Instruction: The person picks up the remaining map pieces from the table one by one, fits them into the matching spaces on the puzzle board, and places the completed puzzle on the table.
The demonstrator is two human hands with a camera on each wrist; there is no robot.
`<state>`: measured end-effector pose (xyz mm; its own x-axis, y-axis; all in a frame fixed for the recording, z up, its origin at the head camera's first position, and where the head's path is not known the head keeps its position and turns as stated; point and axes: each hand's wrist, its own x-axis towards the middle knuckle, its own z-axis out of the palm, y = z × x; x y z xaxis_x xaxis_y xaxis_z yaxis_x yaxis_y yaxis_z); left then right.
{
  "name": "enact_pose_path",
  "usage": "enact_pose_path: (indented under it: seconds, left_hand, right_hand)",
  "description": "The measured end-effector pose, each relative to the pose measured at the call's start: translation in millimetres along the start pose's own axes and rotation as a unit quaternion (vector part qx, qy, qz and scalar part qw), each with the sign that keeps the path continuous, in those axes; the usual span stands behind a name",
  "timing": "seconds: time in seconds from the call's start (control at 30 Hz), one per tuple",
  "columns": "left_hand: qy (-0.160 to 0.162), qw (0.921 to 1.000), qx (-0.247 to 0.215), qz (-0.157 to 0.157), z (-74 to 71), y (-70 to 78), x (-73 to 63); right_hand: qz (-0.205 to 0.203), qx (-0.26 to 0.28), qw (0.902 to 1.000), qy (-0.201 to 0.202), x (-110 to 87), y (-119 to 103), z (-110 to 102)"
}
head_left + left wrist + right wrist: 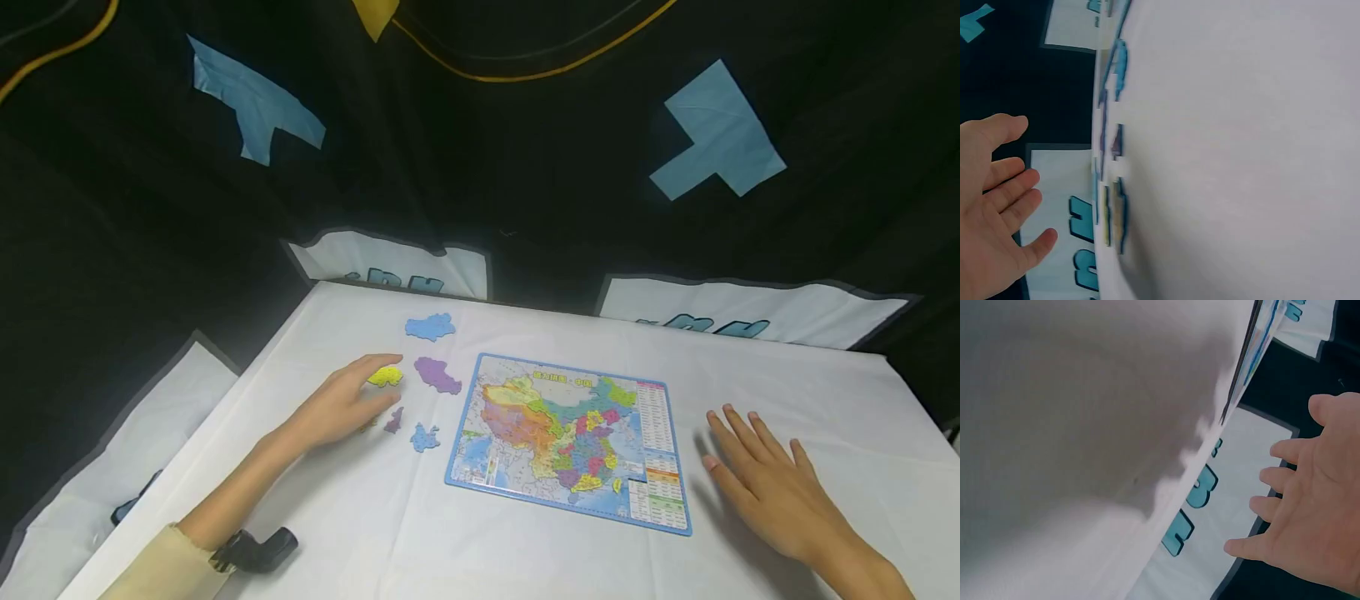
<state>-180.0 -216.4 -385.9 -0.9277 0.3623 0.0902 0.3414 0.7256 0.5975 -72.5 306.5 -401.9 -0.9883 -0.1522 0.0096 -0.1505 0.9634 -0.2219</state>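
Note:
My left hand point(347, 402) hovers over the left part of the table, fingers loosely spread and nothing in its grasp. Between thumb and fingers shows a yellow map puzzle piece point(386, 377). Another piece point(368, 425) is mostly hidden beneath the thumb. Near the fingertips lie a large purple piece point(437, 375), a small purple piece point(393, 420) and a blue piece point(424, 437). Farther back is a wider blue piece point(430, 327). Right of them lies a map puzzle board point(510, 457) with many coloured pieces fitted. Beyond its right edge, my right hand point(776, 487) holds nothing, fingers spread, its shadow below.
A white cloth covers the table point(337, 533). Black curtain point(525, 208) hangs behind, with blue tape patches point(720, 133) and white lettered sheets point(750, 308) at the back edge. A dark wrist device point(258, 552) sits at the left sleeve.

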Motion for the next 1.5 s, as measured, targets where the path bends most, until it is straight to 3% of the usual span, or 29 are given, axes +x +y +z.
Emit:
enact_pose_path:
  seconds: [0.13, 0.3, 0.57, 0.77, 1.5]
  left_hand:
    - [0.006, 0.9998, -0.018, -0.001, 3.6, -6.9, -7.4]
    - [0.011, 0.9993, -0.03, 0.021, 7.6, -14.5, -12.4]
    - [0.005, 0.9994, -0.021, 0.026, 13.4, -19.3, -15.1]
    - [-0.002, 0.9995, -0.013, 0.03, 14.8, -20.7, -15.6]
    - [-0.026, 0.9983, 0.03, 0.043, 13.4, -24.3, -16.5]
  right_hand:
    - [-0.001, 0.002, 0.9998, -0.019, 1.2, -7, 4]
    - [-0.01, 0.005, 0.999, -0.042, 4.0, -12, 10]
    - [-0.047, 0.021, 0.9964, -0.067, 9.0, -21, 18]
    - [-0.042, 0.028, 0.9954, -0.081, 12.6, -27, 23]
    - [-0.054, -0.03, 0.9955, -0.071, 11.8, -28, 32]
